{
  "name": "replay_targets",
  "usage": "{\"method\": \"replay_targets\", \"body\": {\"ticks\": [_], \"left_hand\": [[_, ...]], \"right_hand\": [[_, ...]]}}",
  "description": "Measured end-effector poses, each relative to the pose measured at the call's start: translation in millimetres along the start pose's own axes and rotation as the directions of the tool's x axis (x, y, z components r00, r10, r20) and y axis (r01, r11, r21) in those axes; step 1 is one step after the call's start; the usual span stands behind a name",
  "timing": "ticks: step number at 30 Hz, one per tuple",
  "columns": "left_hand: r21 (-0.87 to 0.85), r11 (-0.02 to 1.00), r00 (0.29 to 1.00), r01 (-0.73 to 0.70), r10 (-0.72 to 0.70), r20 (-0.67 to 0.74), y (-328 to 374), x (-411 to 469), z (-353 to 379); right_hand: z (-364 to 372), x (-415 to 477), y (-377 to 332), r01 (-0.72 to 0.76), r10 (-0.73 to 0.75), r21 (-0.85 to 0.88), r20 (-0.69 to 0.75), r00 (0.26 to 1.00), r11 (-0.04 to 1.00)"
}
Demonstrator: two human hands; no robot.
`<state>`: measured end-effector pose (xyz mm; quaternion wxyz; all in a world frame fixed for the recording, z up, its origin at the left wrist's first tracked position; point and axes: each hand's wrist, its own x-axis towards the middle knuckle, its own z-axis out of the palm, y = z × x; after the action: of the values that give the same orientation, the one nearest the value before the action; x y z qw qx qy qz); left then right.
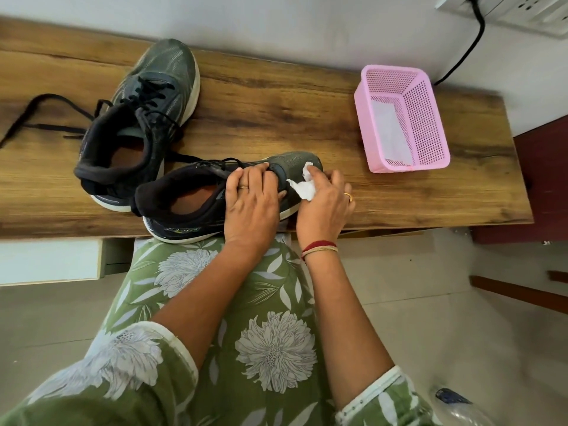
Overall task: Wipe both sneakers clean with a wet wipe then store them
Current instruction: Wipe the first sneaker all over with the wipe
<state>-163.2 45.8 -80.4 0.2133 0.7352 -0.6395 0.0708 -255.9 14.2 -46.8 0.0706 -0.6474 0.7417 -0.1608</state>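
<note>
Wipe (302, 189) pinched in right hand (325, 210) fingers, pressed on near sneaker (190, 222) toe; left hand (252, 207) fingers clamped over its laces. Other sneaker (147, 112) beyond left fingers.

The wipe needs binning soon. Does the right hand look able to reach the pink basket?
Probably yes: the right hand, pinching the wipe at the toe of the near sneaker, has only bare bench top between it and the open pink basket.

My bench (261, 118) bears the far sneaker (144, 118), the near sneaker (187, 182) overhanging its front edge, and a pink basket (428, 118) toward its right end.
</note>
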Motion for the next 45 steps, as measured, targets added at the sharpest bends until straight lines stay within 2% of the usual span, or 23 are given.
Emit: {"method": "replay_targets", "body": {"ticks": [5, 11, 13, 15, 17, 19, 20, 21, 22, 24, 28, 32, 34, 38, 40, 42, 43, 45], "left_hand": [[0.003, 1.000, 1.000, 0.004, -0.004, 0.005, 0.3, -0.6, 1.6], [0.023, 1.000, 1.000, -0.006, 0.006, 0.000, 1.4, -0.1, 1.1], [0.049, 0.999, 1.000, -0.011, 0.010, 0.012, 1.2, 0.9, 1.0], [0.047, 0.999, 1.000, 0.004, -0.005, 0.012, 0.7, 1.1, 1.4], [0.037, 0.999, 1.000, 0.013, -0.014, 0.020, 0.3, 0.8, 1.7], [0.029, 1.000, 0.999, 0.009, -0.010, 0.033, -0.3, 1.0, 1.8], [0.029, 1.000, 0.999, 0.009, -0.010, 0.036, -1.1, 1.5, 1.8], [0.032, 0.999, 0.999, 0.014, -0.015, 0.036, -1.6, 2.4, 2.0], [0.036, 0.999, 0.999, 0.022, -0.024, 0.035, -2.1, 3.4, 1.4], [0.039, 0.998, 0.999, 0.039, -0.040, 0.025, -2.0, 5.4, 0.2], [0.023, 0.999, 0.999, 0.037, -0.036, -0.011, -3.0, 8.4, -4.3], [-0.054, 0.998, 0.998, 0.037, -0.040, -0.049, -3.4, 8.6, -4.2], [-0.006, 1.000, 0.998, 0.029, -0.029, -0.054, -3.9, 8.4, -0.9], [0.057, 0.998, 0.999, 0.009, -0.007, -0.042, -6.4, 7.6, 1.7], [0.042, 0.999, 1.000, 0.012, -0.011, -0.020, -5.1, 7.3, 0.3], [0.039, 0.999, 1.000, 0.018, -0.017, -0.011, -3.7, 6.8, -0.3], [0.045, 0.999, 1.000, 0.019, -0.018, -0.009, -3.5, 6.5, -0.2], [0.054, 0.998, 1.000, 0.020, -0.019, -0.010, -3.8, 6.2, 0.1]], "right_hand": [[-2.3, 4.2, 4.0, -0.070, 0.070, 0.201, 0.008, 0.998, 0.977], [3.5, -14.3, -8.2, 0.124, -0.127, 0.045, 0.061, 0.990, 0.991], [3.8, -16.9, -15.7, 0.074, -0.087, 0.127, 0.099, 0.991, 0.989], [0.2, -6.8, -15.0, -0.056, -0.010, 0.295, 0.217, 0.976, 0.954], [-10.3, 5.8, -7.4, -0.197, 0.002, 0.503, 0.361, 0.932, 0.842], [-23.4, 9.0, 1.9, -0.414, 0.081, 0.703, 0.455, 0.887, 0.579], [-27.8, 7.2, 6.0, -0.488, 0.182, 0.750, 0.458, 0.870, 0.447], [-28.0, 5.8, 11.3, -0.508, 0.307, 0.782, 0.414, 0.857, 0.362], [-26.0, 4.8, 16.2, -0.480, 0.415, 0.808, 0.329, 0.848, 0.341], [-19.3, 4.0, 20.0, -0.401, 0.476, 0.820, 0.185, 0.860, 0.407], [-6.6, -0.9, 13.1, -0.170, 0.215, 0.697, 0.022, 0.976, 0.697], [-0.8, -3.6, 13.2, 0.040, -0.038, 0.408, -0.012, 0.999, 0.912], [4.4, -10.9, 8.7, 0.097, -0.099, 0.323, -0.011, 0.995, 0.941], [10.3, -29.7, 2.8, 0.229, -0.232, 0.337, -0.032, 0.972, 0.913], [9.6, -19.1, 20.4, 0.341, -0.337, 0.108, -0.056, 0.940, 0.934], [8.8, -4.2, 33.4, 0.329, -0.335, -0.073, -0.096, 0.937, 0.942], [9.7, -2.5, 32.2, 0.290, -0.297, -0.072, -0.108, 0.949, 0.954], [12.5, -14.5, 19.0, 0.258, -0.253, 0.052, -0.093, 0.963, 0.965]]}}
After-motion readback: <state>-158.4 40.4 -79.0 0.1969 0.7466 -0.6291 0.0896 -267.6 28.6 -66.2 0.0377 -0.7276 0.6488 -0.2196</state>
